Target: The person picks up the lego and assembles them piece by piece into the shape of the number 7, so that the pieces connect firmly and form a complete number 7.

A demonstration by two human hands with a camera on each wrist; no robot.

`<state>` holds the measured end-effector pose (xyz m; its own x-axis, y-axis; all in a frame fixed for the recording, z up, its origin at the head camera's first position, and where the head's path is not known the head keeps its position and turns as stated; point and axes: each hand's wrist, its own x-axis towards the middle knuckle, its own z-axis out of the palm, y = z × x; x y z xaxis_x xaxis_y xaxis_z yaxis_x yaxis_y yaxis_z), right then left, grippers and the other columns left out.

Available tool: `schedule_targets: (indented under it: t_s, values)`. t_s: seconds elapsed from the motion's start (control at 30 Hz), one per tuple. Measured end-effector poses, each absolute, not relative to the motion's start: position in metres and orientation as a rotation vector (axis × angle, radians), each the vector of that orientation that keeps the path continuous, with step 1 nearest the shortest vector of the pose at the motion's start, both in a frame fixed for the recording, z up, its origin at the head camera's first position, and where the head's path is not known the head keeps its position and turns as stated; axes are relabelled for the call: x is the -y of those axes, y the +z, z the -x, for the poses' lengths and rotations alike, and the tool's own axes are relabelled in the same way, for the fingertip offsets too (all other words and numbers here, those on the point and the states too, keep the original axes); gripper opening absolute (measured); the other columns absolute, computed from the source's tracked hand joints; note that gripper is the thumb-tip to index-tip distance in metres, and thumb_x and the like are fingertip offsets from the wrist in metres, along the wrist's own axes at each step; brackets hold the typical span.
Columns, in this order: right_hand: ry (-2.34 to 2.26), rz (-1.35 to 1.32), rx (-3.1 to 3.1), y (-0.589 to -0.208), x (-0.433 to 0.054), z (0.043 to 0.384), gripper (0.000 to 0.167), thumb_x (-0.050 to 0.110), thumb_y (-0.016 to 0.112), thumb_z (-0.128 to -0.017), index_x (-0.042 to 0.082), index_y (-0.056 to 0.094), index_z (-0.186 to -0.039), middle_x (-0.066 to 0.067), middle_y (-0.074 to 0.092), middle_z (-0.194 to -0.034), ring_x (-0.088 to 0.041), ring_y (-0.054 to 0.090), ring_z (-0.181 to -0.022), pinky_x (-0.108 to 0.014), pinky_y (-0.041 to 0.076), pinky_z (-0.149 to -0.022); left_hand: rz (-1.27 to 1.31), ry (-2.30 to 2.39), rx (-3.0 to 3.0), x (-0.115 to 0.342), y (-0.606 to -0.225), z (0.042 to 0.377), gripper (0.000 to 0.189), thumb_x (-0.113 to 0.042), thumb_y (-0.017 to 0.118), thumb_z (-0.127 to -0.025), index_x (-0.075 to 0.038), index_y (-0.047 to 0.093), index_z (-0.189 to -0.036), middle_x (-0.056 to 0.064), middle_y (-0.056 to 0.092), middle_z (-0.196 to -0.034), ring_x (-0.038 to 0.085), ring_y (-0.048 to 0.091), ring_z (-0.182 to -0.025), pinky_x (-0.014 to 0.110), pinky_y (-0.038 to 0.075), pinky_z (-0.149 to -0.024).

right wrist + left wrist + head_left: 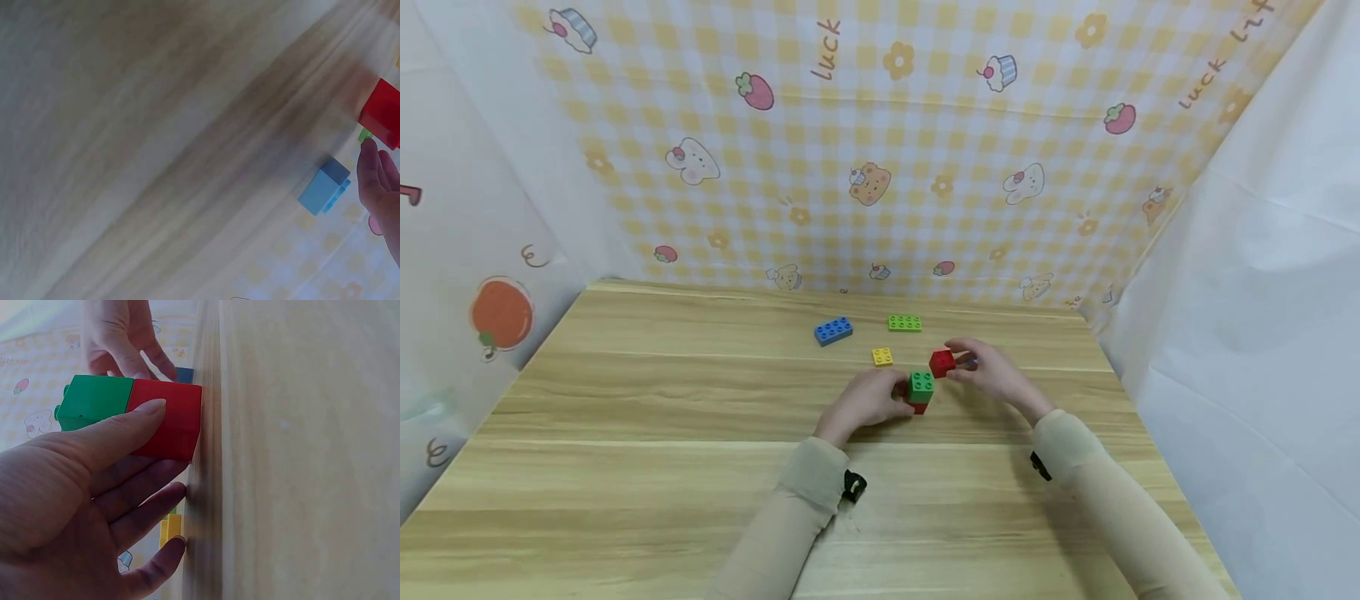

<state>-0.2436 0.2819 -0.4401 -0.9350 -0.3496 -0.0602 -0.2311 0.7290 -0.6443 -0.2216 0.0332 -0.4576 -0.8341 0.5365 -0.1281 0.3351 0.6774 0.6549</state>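
My left hand [871, 398] holds a two-brick stack, with its thumb laid across the side of the lower red brick [172, 422]. The green brick [921, 385] sits on top, studs up. In the left wrist view the stack leans sideways in the picture, its red end close to the table. To the right of it, my right hand [996, 371] pinches another red brick [942, 363] between thumb and fingers. That red brick [382, 115] shows at the right edge of the right wrist view, a fingertip right at its corner.
A yellow brick [882, 357] lies just beyond my left hand. Farther back are a blue brick [833, 331] and a lime green brick [905, 322]. Another blue brick [325, 186], partly hidden behind my right hand in the head view, stands on the wooden table [662, 400].
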Motion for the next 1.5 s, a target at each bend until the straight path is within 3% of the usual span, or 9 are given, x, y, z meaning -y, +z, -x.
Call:
schedule_targets:
  t_s: [0.4,0.73,1.03,1.5]
  values:
    - [-1.009,0.430,-2.708,-0.438,-0.282,0.251,0.054,0.011,0.071,-0.090,0.002,0.049,-0.140,-0.015,0.057,-0.132,-0.032,0.060,-0.112,-0.049,0.047,-0.094,-0.700,0.937,-2.591,-0.031,-0.457,0.220,0.030,-0.028,0.078,-0.085,-0.016,0.069,-0.111,-0.004,0.066,-0.105,0.012,0.058,-0.092,0.034,0.046,-0.088]
    - [-0.947,0.426,-2.721,-0.440,-0.279,0.254,0.052,0.014,0.073,-0.089,0.002,0.053,-0.136,-0.012,0.065,-0.116,-0.028,0.060,-0.108,-0.048,0.045,-0.096,-0.690,0.951,-2.573,-0.033,-0.458,0.220,0.027,-0.027,0.078,-0.086,-0.017,0.069,-0.109,-0.004,0.066,-0.104,0.012,0.056,-0.087,0.033,0.046,-0.085]
    - [-0.950,0.442,-2.716,-0.444,-0.276,0.262,0.040,0.013,0.074,-0.088,0.004,0.061,-0.125,-0.009,0.068,-0.110,-0.026,0.062,-0.104,-0.047,0.044,-0.095,-0.702,0.953,-2.584,-0.032,-0.457,0.221,0.026,-0.027,0.078,-0.086,-0.017,0.069,-0.108,-0.004,0.066,-0.102,0.012,0.056,-0.086,0.032,0.046,-0.084]
    - [-0.965,0.439,-2.708,-0.442,-0.274,0.260,0.034,0.013,0.075,-0.087,0.005,0.063,-0.118,-0.008,0.068,-0.107,-0.025,0.062,-0.102,-0.045,0.047,-0.093,-0.696,0.954,-2.580,-0.031,-0.457,0.220,0.030,-0.026,0.078,-0.086,-0.016,0.068,-0.113,-0.005,0.066,-0.102,0.011,0.056,-0.088,0.032,0.046,-0.084]
